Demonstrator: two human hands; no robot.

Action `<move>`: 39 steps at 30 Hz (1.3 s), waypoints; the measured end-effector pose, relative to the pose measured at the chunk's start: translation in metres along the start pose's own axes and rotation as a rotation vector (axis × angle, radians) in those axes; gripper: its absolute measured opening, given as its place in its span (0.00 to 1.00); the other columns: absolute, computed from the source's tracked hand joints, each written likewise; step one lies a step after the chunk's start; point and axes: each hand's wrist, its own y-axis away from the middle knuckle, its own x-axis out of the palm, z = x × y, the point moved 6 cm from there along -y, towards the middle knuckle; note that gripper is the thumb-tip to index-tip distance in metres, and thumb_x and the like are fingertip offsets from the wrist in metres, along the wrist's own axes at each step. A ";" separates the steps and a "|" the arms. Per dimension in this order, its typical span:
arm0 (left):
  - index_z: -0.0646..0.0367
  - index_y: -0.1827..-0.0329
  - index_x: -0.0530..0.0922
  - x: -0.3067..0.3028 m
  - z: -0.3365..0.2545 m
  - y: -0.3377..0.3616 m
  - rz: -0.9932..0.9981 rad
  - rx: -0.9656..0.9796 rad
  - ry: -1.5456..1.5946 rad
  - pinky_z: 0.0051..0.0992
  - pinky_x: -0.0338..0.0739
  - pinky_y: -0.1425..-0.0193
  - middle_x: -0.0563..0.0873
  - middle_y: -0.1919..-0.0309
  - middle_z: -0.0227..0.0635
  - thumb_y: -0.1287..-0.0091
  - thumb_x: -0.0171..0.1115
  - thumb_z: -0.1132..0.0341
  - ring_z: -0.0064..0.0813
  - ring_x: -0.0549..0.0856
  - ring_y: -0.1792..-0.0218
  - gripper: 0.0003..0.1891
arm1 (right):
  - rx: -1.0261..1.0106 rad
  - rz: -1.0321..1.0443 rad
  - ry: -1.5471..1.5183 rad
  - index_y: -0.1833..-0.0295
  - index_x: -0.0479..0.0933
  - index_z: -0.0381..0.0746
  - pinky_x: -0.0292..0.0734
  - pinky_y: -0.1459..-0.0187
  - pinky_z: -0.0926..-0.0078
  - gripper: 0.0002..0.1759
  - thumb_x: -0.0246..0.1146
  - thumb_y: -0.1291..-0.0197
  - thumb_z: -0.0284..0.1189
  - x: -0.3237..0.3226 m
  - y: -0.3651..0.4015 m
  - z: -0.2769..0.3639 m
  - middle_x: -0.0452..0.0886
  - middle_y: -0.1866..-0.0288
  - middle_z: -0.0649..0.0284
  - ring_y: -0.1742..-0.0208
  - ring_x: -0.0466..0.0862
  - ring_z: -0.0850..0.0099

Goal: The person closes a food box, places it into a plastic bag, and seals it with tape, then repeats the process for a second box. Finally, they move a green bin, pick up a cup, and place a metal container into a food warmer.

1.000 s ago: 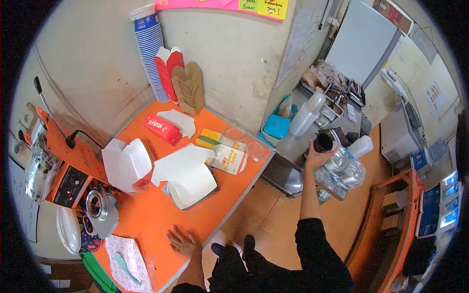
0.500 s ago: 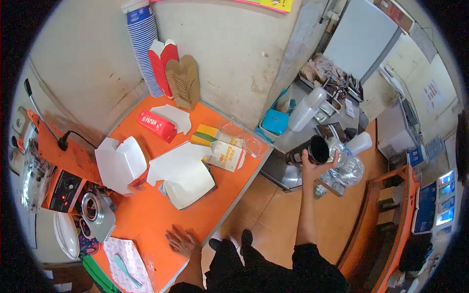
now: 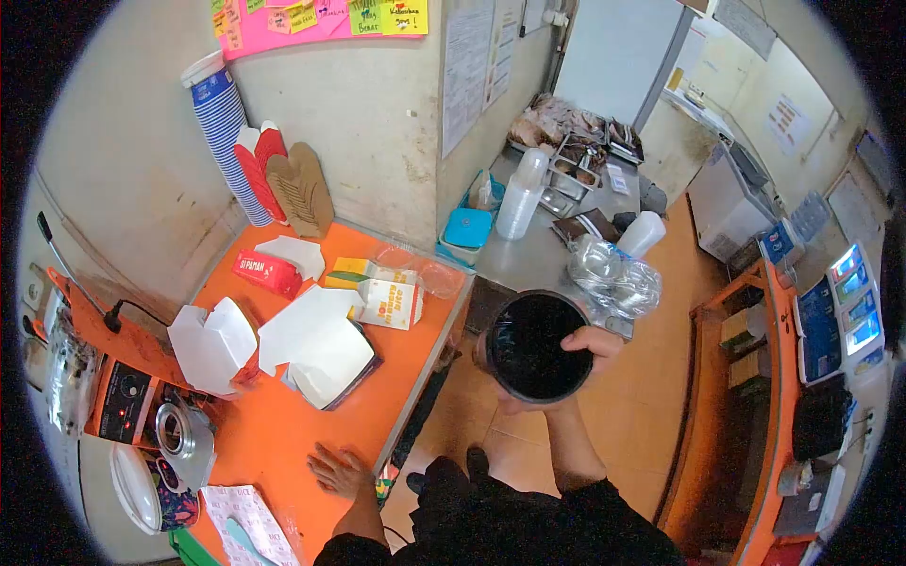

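My right hand (image 3: 598,346) grips a round black tub (image 3: 533,354), thumb over the rim and the other fingers underneath. The tub is held above the floor, right of the table, its mouth turned up toward me; the inside looks dark and glossy. On the orange table (image 3: 368,415) my left hand (image 3: 338,472) lies flat with fingers spread, holding nothing. Close to it are an unfolded white-lined box (image 3: 330,363) and a pink-printed paper sheet (image 3: 260,524) with a pale blue utensil (image 3: 247,540) on top.
A second white-lined box (image 3: 215,344), a red carton (image 3: 267,272) and printed cartons (image 3: 389,304) stand farther back. Stacked paper cups (image 3: 228,127) lean against the wall. Behind the tub, a metal counter (image 3: 557,255) carries clear plastic cups (image 3: 522,198) and bagged lids (image 3: 613,278). A cup-sealing machine (image 3: 175,429) sits left.
My right hand has brought the black tub from over the metal counter closer to me and leftward. The view has shifted right. My left hand stays flat on the table.
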 end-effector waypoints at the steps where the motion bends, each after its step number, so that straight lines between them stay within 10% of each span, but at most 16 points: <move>1: 0.47 0.26 0.59 -0.001 0.000 0.003 -0.003 0.001 0.005 0.48 0.53 0.32 0.59 0.27 0.45 0.28 0.36 0.45 0.41 0.58 0.26 0.30 | 0.209 0.080 -0.158 0.46 0.67 0.31 0.75 0.44 0.64 0.46 0.76 0.65 0.50 0.000 0.003 -0.002 0.77 0.50 0.47 0.51 0.81 0.62; 7: 0.46 0.27 0.62 -0.004 0.000 0.002 -0.100 0.008 0.020 0.45 0.58 0.34 0.63 0.28 0.43 0.28 0.40 0.47 0.39 0.63 0.29 0.29 | 0.951 0.041 -0.477 0.47 0.70 0.17 0.79 0.46 0.68 0.52 0.54 0.82 0.46 0.014 -0.049 0.106 0.78 0.50 0.36 0.51 0.83 0.54; 10: 0.46 0.27 0.63 0.011 0.006 0.003 -0.196 0.004 0.001 0.43 0.60 0.36 0.64 0.29 0.43 0.28 0.40 0.47 0.38 0.66 0.30 0.28 | 0.828 0.387 -0.740 0.40 0.70 0.26 0.65 0.35 0.63 0.45 0.56 0.74 0.34 0.009 -0.069 0.151 0.77 0.42 0.48 0.40 0.76 0.56; 12: 0.46 0.27 0.63 0.015 0.006 0.004 -0.331 0.033 -0.044 0.41 0.61 0.37 0.65 0.29 0.42 0.29 0.41 0.47 0.37 0.67 0.31 0.28 | 0.827 0.581 -0.390 0.39 0.70 0.27 0.64 0.34 0.63 0.43 0.56 0.70 0.34 0.002 -0.078 0.171 0.77 0.41 0.49 0.39 0.75 0.55; 18: 0.45 0.28 0.64 -0.007 -0.003 0.006 -0.280 0.021 -0.062 0.40 0.62 0.37 0.67 0.30 0.39 0.28 0.40 0.47 0.35 0.69 0.32 0.27 | 0.547 0.165 0.051 0.50 0.76 0.22 0.76 0.48 0.69 0.52 0.47 0.55 0.66 -0.001 -0.091 0.235 0.81 0.55 0.40 0.56 0.83 0.56; 28: 0.44 0.28 0.64 0.014 0.005 0.004 -0.341 0.000 -0.047 0.40 0.62 0.37 0.67 0.30 0.40 0.28 0.41 0.48 0.35 0.68 0.32 0.27 | -0.204 0.127 0.242 0.61 0.73 0.34 0.79 0.53 0.60 0.41 0.32 0.35 0.62 0.012 -0.093 0.268 0.81 0.63 0.47 0.61 0.83 0.55; 34: 0.44 0.28 0.64 0.015 0.005 0.004 -0.300 -0.009 -0.018 0.41 0.62 0.37 0.67 0.30 0.40 0.28 0.41 0.48 0.36 0.68 0.31 0.27 | -0.330 0.337 0.531 0.57 0.60 0.42 0.83 0.63 0.59 0.15 0.50 0.34 0.43 0.028 -0.097 0.287 0.80 0.62 0.46 0.67 0.83 0.53; 39: 0.45 0.28 0.63 0.013 0.005 0.004 -0.280 -0.012 -0.017 0.42 0.61 0.36 0.66 0.30 0.41 0.28 0.41 0.48 0.36 0.67 0.31 0.27 | -0.518 0.042 0.225 0.60 0.65 0.40 0.82 0.63 0.62 0.11 0.57 0.36 0.35 0.029 -0.090 0.286 0.80 0.65 0.49 0.67 0.83 0.57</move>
